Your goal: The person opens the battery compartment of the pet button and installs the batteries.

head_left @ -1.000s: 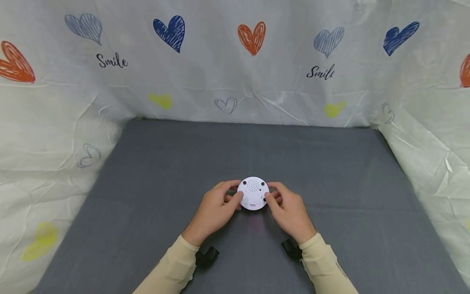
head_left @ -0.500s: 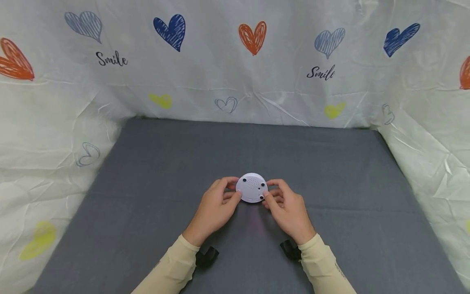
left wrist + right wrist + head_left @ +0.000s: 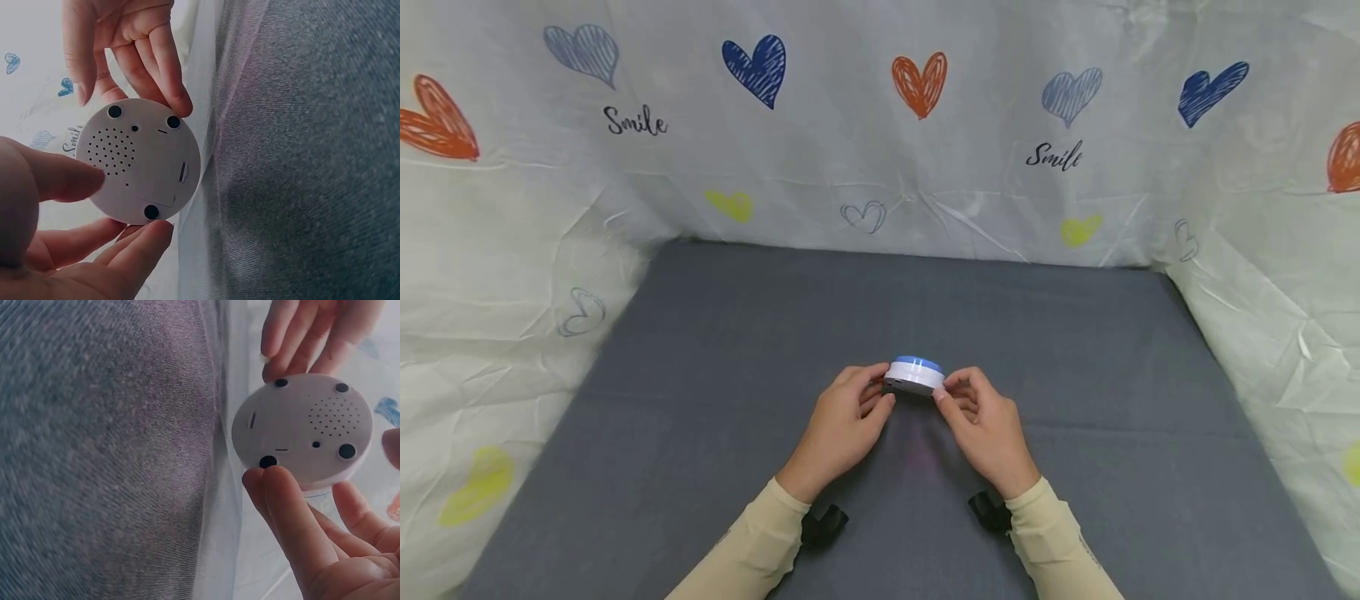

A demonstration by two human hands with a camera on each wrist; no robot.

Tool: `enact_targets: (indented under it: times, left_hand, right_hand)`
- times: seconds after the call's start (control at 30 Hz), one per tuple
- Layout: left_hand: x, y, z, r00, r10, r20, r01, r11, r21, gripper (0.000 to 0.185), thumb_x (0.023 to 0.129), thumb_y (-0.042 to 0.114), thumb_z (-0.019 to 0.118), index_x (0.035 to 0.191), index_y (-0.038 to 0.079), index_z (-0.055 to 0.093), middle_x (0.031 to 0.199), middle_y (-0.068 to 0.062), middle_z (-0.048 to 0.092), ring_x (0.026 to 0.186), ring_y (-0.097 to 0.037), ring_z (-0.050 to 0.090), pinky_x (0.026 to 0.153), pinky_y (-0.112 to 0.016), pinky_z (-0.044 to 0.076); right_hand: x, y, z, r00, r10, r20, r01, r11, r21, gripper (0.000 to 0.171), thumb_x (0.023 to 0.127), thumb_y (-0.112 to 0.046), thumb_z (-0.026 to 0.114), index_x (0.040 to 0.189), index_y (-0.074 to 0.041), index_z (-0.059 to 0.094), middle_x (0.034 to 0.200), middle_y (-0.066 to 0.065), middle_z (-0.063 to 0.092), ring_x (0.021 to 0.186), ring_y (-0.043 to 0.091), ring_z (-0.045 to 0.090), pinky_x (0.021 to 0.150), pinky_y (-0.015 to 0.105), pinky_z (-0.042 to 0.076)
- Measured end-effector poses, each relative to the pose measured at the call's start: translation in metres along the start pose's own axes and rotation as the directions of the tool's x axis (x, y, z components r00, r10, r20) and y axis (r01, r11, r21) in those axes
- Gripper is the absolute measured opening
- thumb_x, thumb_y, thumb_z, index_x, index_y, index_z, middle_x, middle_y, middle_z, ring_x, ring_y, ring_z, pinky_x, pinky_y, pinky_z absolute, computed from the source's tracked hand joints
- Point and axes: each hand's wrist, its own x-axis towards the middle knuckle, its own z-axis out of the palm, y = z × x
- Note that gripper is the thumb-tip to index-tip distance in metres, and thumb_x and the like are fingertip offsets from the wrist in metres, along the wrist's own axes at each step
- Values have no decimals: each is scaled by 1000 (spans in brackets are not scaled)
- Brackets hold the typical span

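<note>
Between the hands, a round white device (image 3: 913,379) with a blue top (image 3: 917,362) is held above the table, its top tilted upward. Its pale underside shows in the left wrist view, with small speaker holes (image 3: 112,152), dark round feet and a battery cover outline. My left hand (image 3: 842,425) holds the left edge, fingers behind and thumb at the near side. On the right edge, my right hand (image 3: 988,429) pinches the rim with thumb and fingers. In the right wrist view, fingertips of both hands touch opposite sides of the device (image 3: 294,431).
A dark grey cloth (image 3: 760,325) covers the table. White sheets printed with hearts and "Smile" hang as a back wall (image 3: 820,150) and along both sides. Black straps (image 3: 823,525) sit at both wrists, below the cream sleeves.
The device has been turned over in the hands: its underside faced the head camera before, and now its side and blue top show. Both hands stay in nearly the same place.
</note>
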Motion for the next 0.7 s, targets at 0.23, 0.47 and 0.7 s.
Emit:
enact_targets:
  times: [0.23,0.47,0.7]
  left_hand:
    - [0,-4,3,999,23,42,-26,996,86,57,103,11,74,157,6,56,151,-13,61,140,-27,66,110,-37,57]
    - [0,-4,5,995,13,96,-29,985,167,65,100,11,78,159,4,52,159,-16,57,142,-29,63,112,-41,57]
    - [0,-4,7,993,11,121,-44,960,277,66,100,15,79,159,0,51,161,-19,55,148,-35,57,119,-52,52]
  right_hand:
    - [1,3,3,1000,-9,-5,9,1000,7,17,103,-24,77,115,-14,69,119,7,80,108,17,80,92,29,66]
    - [2,4,3,999,-37,34,39,998,-54,13,102,-19,78,111,-12,71,121,9,78,115,20,79,95,30,65]
    - [0,5,4,995,-55,84,69,983,-168,7,102,-20,77,108,-16,75,120,6,79,114,20,79,98,35,65]
